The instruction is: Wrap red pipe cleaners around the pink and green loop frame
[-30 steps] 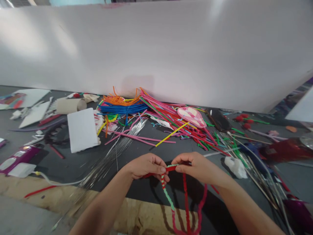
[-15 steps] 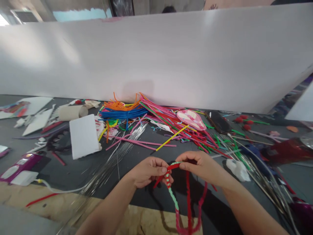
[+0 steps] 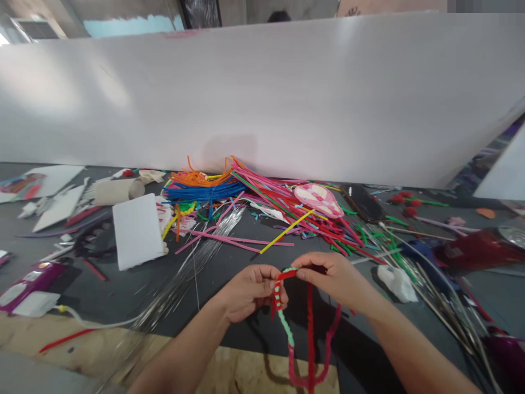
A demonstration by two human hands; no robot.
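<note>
Between my two hands is a loop of twisted pipe cleaners [image 3: 285, 324], mint green in one stretch and dark pink lower down. A red pipe cleaner [image 3: 310, 334] winds round the green part in stripes, and its long end hangs down below my right hand. My left hand [image 3: 256, 293] pinches the striped part between thumb and fingers. My right hand [image 3: 324, 272] pinches the red and green strands at the top of the loop. Beyond my hands lie a yellow pipe cleaner [image 3: 287, 231] and pink pipe cleaners [image 3: 241, 239].
At the back lie bundles of blue pipe cleaners [image 3: 205, 192] and red and pink ones. A white card [image 3: 138, 232], a cardboard roll [image 3: 118, 191] and a purple glue gun [image 3: 33, 285] are left. A phone [image 3: 363, 204] and a red can [image 3: 479, 250] lie right. A white board [image 3: 262, 98] stands behind.
Both hands stay pinched on the loop. The red strand now bends over the striped part by my left fingertips, and my right hand has shifted slightly left.
</note>
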